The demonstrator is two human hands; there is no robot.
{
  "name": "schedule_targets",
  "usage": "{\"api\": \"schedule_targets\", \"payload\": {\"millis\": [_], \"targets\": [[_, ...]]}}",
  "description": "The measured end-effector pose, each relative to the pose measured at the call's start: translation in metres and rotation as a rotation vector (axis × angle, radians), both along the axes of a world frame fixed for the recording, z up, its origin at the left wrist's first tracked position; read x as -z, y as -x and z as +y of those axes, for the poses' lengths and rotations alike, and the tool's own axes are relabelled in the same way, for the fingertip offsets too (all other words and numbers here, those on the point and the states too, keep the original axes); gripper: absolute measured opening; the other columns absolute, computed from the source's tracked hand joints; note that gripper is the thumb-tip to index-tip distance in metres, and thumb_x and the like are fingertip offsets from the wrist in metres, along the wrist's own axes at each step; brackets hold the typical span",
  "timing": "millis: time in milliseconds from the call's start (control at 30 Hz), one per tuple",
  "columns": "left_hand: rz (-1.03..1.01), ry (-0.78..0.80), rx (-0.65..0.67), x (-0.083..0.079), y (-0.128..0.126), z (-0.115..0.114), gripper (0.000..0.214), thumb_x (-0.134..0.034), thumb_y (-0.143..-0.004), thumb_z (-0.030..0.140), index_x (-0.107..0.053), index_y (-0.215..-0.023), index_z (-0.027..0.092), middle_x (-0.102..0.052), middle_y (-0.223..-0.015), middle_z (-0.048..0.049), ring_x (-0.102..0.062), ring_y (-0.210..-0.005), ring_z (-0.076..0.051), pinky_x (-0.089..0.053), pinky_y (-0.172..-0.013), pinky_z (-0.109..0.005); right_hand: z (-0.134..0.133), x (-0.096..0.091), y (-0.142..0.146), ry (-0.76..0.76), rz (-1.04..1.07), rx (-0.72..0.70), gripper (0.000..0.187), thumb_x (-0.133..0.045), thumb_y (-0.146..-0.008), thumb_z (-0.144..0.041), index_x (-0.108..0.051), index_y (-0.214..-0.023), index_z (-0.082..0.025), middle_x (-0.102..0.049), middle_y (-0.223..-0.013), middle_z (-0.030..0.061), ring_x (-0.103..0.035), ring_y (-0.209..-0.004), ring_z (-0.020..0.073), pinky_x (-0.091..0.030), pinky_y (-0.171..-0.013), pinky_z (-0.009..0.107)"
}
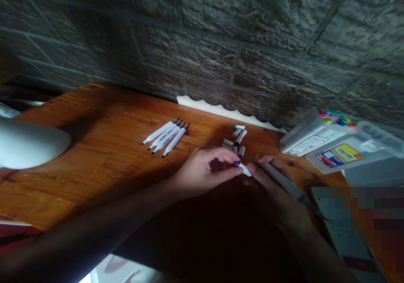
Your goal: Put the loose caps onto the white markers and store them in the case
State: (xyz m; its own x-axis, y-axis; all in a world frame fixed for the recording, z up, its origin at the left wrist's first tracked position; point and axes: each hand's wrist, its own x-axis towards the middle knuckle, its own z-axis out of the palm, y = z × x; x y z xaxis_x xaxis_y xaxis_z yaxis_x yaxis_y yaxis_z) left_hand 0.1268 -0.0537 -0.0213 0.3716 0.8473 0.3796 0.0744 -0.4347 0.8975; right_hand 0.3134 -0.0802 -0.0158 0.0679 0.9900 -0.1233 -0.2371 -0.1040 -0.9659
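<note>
My left hand (202,169) pinches a small white marker cap with a purple end (245,170) between thumb and fingers. The fingertips of my right hand (274,186) meet the cap's other end. A long pale marker (280,180) lies in my right hand, its lower end pointing down and right; part of it is hidden by the fingers. Just beyond my hands is a loose group of white marker caps (241,137), one with a green end. Several uncapped white markers (170,136) lie side by side on the wooden table (113,148), left of the caps.
At the right stand clear plastic cases (334,144), one holding colourful markers. A white scalloped strip (227,112) runs along the brick wall (208,55). A white rounded object (31,144) sits at the left edge. Bright paper (116,270) shows at the bottom.
</note>
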Motion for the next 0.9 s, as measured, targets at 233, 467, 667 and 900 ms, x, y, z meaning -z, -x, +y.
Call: {"api": "schedule_targets", "payload": {"millis": [233, 467, 667, 900], "targets": [[-0.028, 0.018, 0.041, 0.0, 0.0, 0.0, 0.019, -0.075, -0.082, 0.02, -0.07, -0.099, 0.011, -0.076, -0.093, -0.0073, -0.071, -0.082, -0.015, -0.055, -0.075, -0.024, 0.001, 0.004, -0.004, 0.004, 0.003, -0.041, 0.025, -0.084, -0.072, -0.029, -0.064, -0.086, -0.025, -0.069, -0.084, -0.0032, -0.07, -0.073, 0.0134, -0.06, -0.055, 0.019], [-0.03, 0.036, 0.067, -0.002, 0.0, -0.004, 0.018, -0.072, -0.085, 0.021, -0.071, -0.103, 0.015, -0.077, -0.099, -0.0058, -0.071, -0.088, -0.015, -0.055, -0.082, -0.024, -0.002, 0.003, 0.003, 0.066, 0.025, -0.122, 0.027, -0.081, -0.076, -0.035, -0.06, -0.091, -0.023, -0.07, -0.083, -0.0039, -0.072, -0.069, 0.0136, -0.06, -0.055, 0.02], [0.03, 0.131, 0.075, -0.004, 0.001, -0.005, 0.021, -0.072, -0.084, 0.029, -0.07, -0.098, 0.013, -0.074, -0.085, -0.0061, -0.067, -0.073, -0.014, -0.053, -0.067, -0.023, 0.0, 0.006, 0.001, 0.023, -0.059, -0.118, 0.024, -0.08, -0.077, -0.037, -0.064, -0.089, -0.024, -0.067, -0.084, -0.0049, -0.068, -0.069, 0.0109, -0.059, -0.059, 0.02], [-0.028, 0.122, -0.041, -0.007, 0.0, -0.002, 0.019, -0.074, -0.082, 0.025, -0.067, -0.094, 0.012, -0.071, -0.083, -0.0043, -0.065, -0.072, -0.012, -0.051, -0.067, -0.022, 0.004, -0.004, -0.007, 0.041, -0.023, 0.143, 0.052, -0.058, -0.083, -0.068, -0.073, -0.092, -0.02, -0.052, -0.059, -0.0039, -0.047, -0.049, 0.0088, -0.038, -0.044, 0.022]]}}
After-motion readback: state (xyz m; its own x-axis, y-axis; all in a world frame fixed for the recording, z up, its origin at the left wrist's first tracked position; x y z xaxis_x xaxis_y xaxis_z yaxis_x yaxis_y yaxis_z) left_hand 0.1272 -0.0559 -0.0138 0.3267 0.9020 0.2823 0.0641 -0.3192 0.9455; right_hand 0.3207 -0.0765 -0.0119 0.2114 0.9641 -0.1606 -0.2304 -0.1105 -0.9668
